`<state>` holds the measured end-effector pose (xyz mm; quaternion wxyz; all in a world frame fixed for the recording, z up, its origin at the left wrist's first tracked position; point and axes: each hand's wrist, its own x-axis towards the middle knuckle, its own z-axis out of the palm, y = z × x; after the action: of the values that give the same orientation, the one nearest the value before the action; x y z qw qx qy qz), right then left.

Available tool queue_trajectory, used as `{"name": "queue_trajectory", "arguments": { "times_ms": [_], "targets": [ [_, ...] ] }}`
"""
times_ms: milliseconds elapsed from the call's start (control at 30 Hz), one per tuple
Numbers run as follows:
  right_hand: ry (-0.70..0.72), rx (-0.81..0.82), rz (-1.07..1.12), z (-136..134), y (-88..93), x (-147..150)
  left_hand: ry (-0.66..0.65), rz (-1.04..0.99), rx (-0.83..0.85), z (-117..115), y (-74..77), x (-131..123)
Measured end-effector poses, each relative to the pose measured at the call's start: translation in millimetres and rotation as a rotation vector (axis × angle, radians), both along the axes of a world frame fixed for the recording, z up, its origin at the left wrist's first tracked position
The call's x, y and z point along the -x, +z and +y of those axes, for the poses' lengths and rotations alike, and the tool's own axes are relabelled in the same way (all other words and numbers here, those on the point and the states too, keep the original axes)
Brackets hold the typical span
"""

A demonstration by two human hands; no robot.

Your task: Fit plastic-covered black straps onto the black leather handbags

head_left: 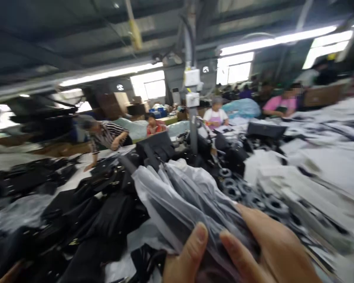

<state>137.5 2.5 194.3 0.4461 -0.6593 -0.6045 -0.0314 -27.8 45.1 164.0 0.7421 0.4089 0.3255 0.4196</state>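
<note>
Both my hands are closed around a translucent plastic bag in the lower middle of the head view. Something dark shows through the plastic, but its kind is hard to make out. My left hand grips the near end from the left, thumb lying on top. From the right, my right hand wraps the same end, its thumb pressed on the plastic. The bag's far end points away from me over a pile of black handbags. Motion blurs the picture somewhat.
Grey rolled rings and white sheet-like pieces lie to the right. A metal post with socket boxes rises from the table's middle. Several co-workers sit or lean across the table, one in a striped top. Part of another hand shows bottom left.
</note>
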Motion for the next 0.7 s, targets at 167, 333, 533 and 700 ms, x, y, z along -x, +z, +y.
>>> {"name": "queue_trajectory", "arguments": {
  "times_ms": [167, 333, 533, 700],
  "targets": [
    [-0.192, 0.065, -0.013, -30, 35.0, -59, -0.230, -0.042, 0.071, -1, 47.2, -94],
    [-0.360, -0.139, -0.067, -21, 63.1, -151, -0.329, -0.220, -0.048, 15, 103.2, -208],
    [-0.563, -0.248, -0.254, -12, 113.0, -211, -0.443, -0.397, -0.276, 28, 146.9, -282],
    [-0.548, -0.088, -0.253, 0, 67.5, -217, -0.428, -0.357, -0.163, 73, 68.7, -302]
  ]
}}
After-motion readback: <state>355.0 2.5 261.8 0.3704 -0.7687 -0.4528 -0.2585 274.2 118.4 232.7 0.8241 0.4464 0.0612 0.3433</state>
